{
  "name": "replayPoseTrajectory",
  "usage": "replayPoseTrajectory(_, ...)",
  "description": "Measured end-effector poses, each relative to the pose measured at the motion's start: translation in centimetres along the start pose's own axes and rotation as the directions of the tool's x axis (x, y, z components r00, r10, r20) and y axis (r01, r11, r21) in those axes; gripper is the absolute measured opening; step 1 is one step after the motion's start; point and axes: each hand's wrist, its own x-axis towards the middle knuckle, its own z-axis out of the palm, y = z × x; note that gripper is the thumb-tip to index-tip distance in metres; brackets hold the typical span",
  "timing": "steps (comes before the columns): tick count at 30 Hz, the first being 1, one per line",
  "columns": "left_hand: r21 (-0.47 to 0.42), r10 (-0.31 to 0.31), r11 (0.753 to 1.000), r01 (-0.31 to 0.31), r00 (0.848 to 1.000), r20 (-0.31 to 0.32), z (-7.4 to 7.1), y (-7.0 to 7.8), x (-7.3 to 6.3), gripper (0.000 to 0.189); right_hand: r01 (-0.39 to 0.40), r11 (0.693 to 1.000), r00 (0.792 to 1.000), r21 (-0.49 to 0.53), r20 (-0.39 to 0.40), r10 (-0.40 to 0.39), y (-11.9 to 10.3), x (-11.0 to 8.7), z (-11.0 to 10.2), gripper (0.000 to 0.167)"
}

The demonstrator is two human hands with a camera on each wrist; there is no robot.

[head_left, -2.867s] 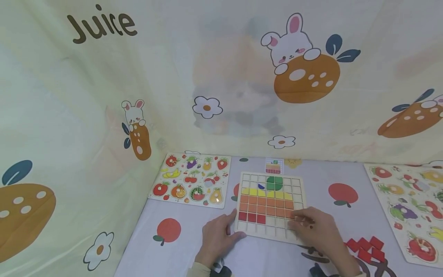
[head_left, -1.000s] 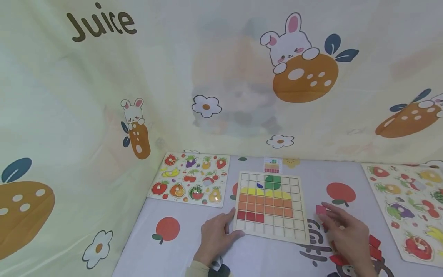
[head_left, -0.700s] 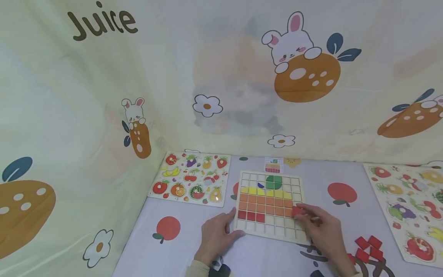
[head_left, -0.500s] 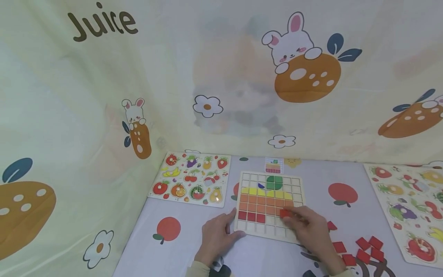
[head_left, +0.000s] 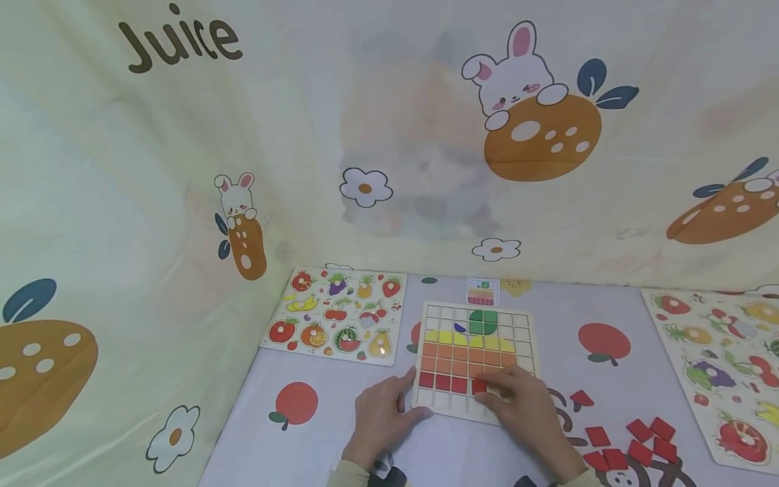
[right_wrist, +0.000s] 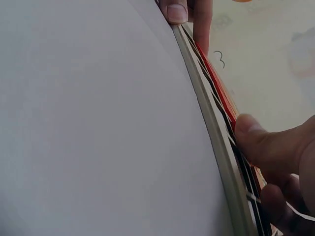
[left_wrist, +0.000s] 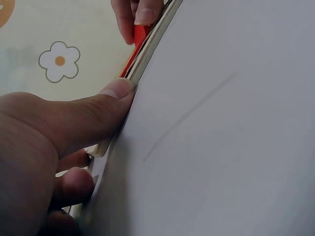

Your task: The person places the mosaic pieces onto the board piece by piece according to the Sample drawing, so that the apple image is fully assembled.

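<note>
Here, the right hand (head_left: 527,407) pinches one red square tile (head_left: 478,387) at its ten o'clock; the left hand (head_left: 382,414) grips one pale wooden board (head_left: 521,325).

Can read one word: "Juice" (head_left: 175,42), dark print high on backdrop cloth (head_left: 292,115), far left. Can't make out faint marks (head_left: 633,233) on same cloth, right side, or partly covered dark strokes (head_left: 577,442) on tablecloth (head_left: 331,412), near right. Can't confirm 3-like squiggle (right_wrist: 221,59) in right wrist view as numeral.
</note>
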Motion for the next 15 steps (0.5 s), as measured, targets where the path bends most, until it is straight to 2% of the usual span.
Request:
replayPoseTrajectory(7,0.0,0.003,1.0,-0.003,1.0,-0.01,0.22,-0.23,0.06,0.077,-0.043,0.998,0.998,-0.04,0.037,0.044,-0.22,0.27,0.3,0.039)
replayPoseTrajectory(12,-0.002,0.001,1.0,-0.001,1.0,-0.009,0.24,-0.23,0.06,0.077,-0.061,0.998,0.998,-0.012,0.035,0.061,-0.24,0.22,0.24,0.045)
replayPoseTrajectory(15,-0.004,-0.003,1.0,0.003,1.0,-0.005,0.25,-0.22,0.06,0.077,-0.067,0.998,0.998,0.018,0.015,0.067,-0.11,0.12,0.21,0.043)
